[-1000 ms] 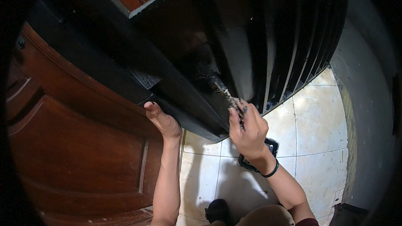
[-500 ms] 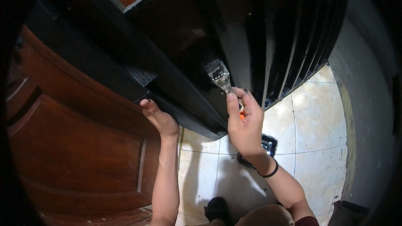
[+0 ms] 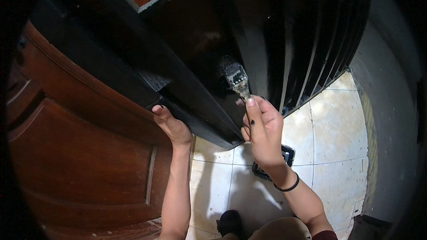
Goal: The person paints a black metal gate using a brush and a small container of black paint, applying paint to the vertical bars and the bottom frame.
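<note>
We pinch the paintbrush (image 3: 239, 83) by its handle in our right hand (image 3: 265, 135), likely for fine control, bristles (image 3: 232, 68) toward the black slatted gate (image 3: 255, 53); our left hand (image 3: 175, 129), fingers hidden, is by the brown door (image 3: 89, 151), grip untellable.

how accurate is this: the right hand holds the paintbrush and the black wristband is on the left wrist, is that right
Not quite: the black wristband is on the right wrist, not the left, as the head view shows. The right hand does hold the paintbrush.
</note>
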Available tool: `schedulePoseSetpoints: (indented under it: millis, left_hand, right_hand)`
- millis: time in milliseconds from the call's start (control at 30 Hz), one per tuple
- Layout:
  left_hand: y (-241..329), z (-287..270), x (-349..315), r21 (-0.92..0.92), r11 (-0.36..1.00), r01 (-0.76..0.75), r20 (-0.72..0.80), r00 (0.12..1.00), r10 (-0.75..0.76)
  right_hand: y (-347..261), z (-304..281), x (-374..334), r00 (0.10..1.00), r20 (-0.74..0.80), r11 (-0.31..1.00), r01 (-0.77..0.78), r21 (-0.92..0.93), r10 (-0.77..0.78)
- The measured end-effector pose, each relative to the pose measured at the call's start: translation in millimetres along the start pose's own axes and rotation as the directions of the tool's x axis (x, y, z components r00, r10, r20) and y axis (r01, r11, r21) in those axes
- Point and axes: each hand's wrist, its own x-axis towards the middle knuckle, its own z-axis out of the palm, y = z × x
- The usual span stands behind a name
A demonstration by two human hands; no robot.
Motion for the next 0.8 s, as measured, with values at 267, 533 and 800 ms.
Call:
schedulePoseSetpoints:
  millis: [267,533,800]
  left_hand:
    - [-16.2,-18.4,2.6,0.035,0.998,0.044,0.011,0.999,-0.044]
    - [13.7,22.2,2.8,-0.119,0.993,-0.014,-0.106,0.994,0.001]
    - [-7.6,-8.9,3.3,-0.024,1.000,-0.006,0.094,0.996,0.008]
  right_hand:
    - [21.7,-9.6,-10.4,0.999,-0.040,0.992,0.010,-0.127,-0.016]
    - [64.0,-65.5,-49.2,0.988,-0.154,0.819,-0.070,-0.570,-0.022]
    - [71.3,-47.9,-19.8,0.970,-0.016,0.643,0.150,-0.751,-0.244]
